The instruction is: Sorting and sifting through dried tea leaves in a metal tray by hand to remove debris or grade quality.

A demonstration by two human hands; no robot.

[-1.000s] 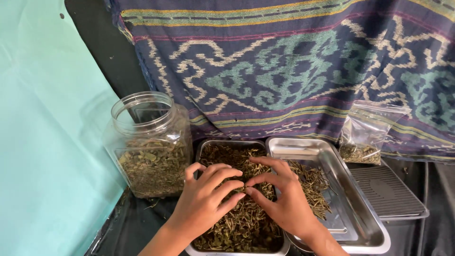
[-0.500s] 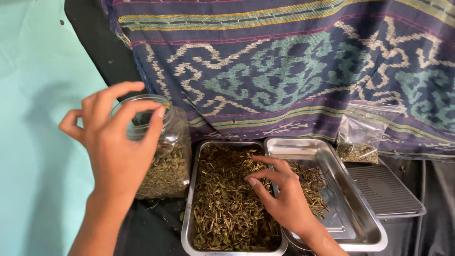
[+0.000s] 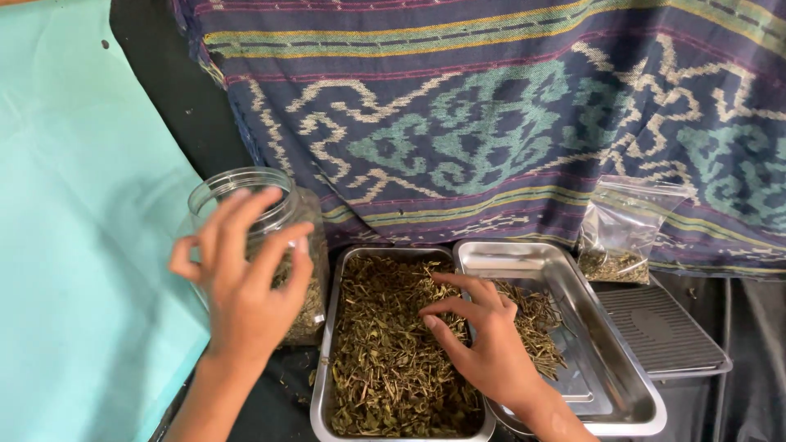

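Your left hand [image 3: 246, 295] hangs in front of the jar [image 3: 258, 245], fingers spread and loosely curled with nothing between them; whether the fingertips touch the jar's wall you cannot tell from this view. The jar is clear plastic with a wide open mouth and no lid on it, standing at the left just beside the near tray [image 3: 327, 360], and it holds dried green leaves in its lower part. No label shows on the side that faces you. Your right hand [image 3: 483, 344] lies low across the place where the two trays meet, fingers narrowly parted and bent, the tips resting on the herbs [image 3: 385, 352]; it pinches nothing that can be made out. The herbs, a mass of dry brownish-green stems and leaves, fill the near tray, a deep steel rectangle. The far tray [image 3: 606, 352], also steel, sits touching it on the right and tilted a little, with a thin scatter of stems [image 3: 532, 327] along its left side and bare metal elsewhere. Behind the far tray, leaning against the cloth [image 3: 491, 123], stands a small clear bag [image 3: 626, 233] with a little dried herb settled in its bottom. Beside it at the right lies a flat grey ribbed lid [image 3: 663, 327]. The cloth is dark blue, woven with teal and cream scrolls and yellow stripes. A pale teal sheet [image 3: 74, 245] covers the left side.
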